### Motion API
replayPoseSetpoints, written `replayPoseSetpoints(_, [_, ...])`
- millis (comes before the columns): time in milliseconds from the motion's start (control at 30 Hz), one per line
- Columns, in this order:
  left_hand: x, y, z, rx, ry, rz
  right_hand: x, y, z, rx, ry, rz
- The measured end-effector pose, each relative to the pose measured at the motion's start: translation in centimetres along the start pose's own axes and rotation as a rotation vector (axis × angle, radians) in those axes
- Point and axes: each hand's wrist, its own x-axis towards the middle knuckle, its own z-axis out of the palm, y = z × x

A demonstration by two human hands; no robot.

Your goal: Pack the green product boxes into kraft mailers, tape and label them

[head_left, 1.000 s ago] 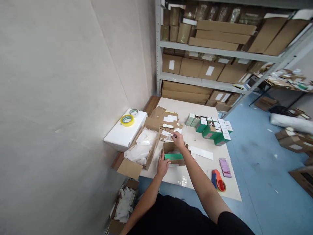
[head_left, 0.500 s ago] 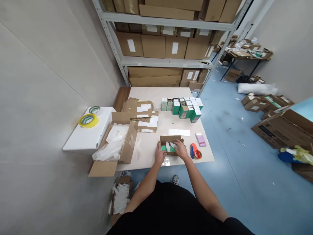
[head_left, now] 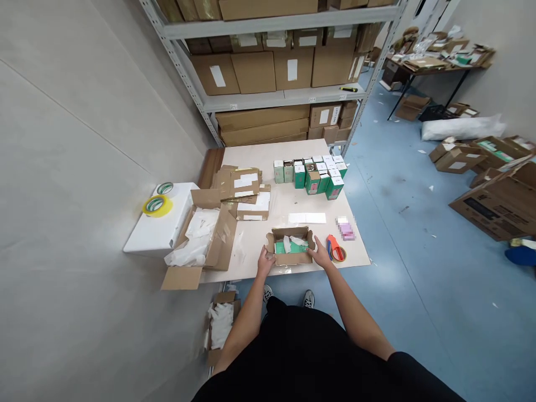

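Note:
A small open cardboard box (head_left: pixel 292 259) sits near the front edge of the table, its flaps raised. Inside it lie green product boxes (head_left: pixel 280 247) with crumpled white paper (head_left: pixel 298 241) on top. My left hand (head_left: pixel 265 261) grips the left end of the cardboard box. At the opposite end, my right hand (head_left: pixel 320 254) grips the right side, fingers along the flap. Just right of that hand lie an orange-red tape dispenser (head_left: pixel 334 245) and a roll of tape (head_left: pixel 344 254).
Green and white boxes (head_left: pixel 312 181) stand grouped at the table's back right. White labels (head_left: pixel 307 218) lie in front of them. Flattened cardboard (head_left: pixel 247 184) and a large carton of white paper (head_left: pixel 201 234) are on the left. Shelving (head_left: pixel 268 99) rises behind the table (head_left: pixel 288 151).
My right hand has moved from over the paper inside to the box's right end. My left hand has shifted to its left end. The box's flaps now spread wider.

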Motion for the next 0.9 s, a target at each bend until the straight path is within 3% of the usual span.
replayPoseSetpoints(167, [-0.5, 1.0, 0.3, 0.226, -0.228, 0.123, -0.3, 0.5, 0.9, 0.038, -0.138, -0.077])
replayPoseSetpoints(300, [-0.2, 1.4, 0.3, 0.290, -0.258, 0.056, -0.3, 1.0, 1.1, -0.072, -0.342, -0.136])
replayPoseSetpoints(400, [0.3, 1.6, -0.4, 0.276, -0.296, 0.041, -0.3, 1.4, 0.8, -0.089, -0.377, -0.154])
replayPoseSetpoints(567, [0.7, 2.2, -1.7, 0.273, -0.252, -0.046, -0.3, 0.8, 0.6, 0.071, -0.154, -0.129])
replayPoseSetpoints(767, [0.5, 3.8, -1.4, 0.356, 0.077, -0.056, 0.7, -0.1, 2.7, 0.062, 0.242, 0.112])
replayPoseSetpoints(900, [1.4, 6.4, -0.8, 0.465, 0.143, -0.006, 1.0, 0.7, 4.3, 0.057, 0.347, 0.188])
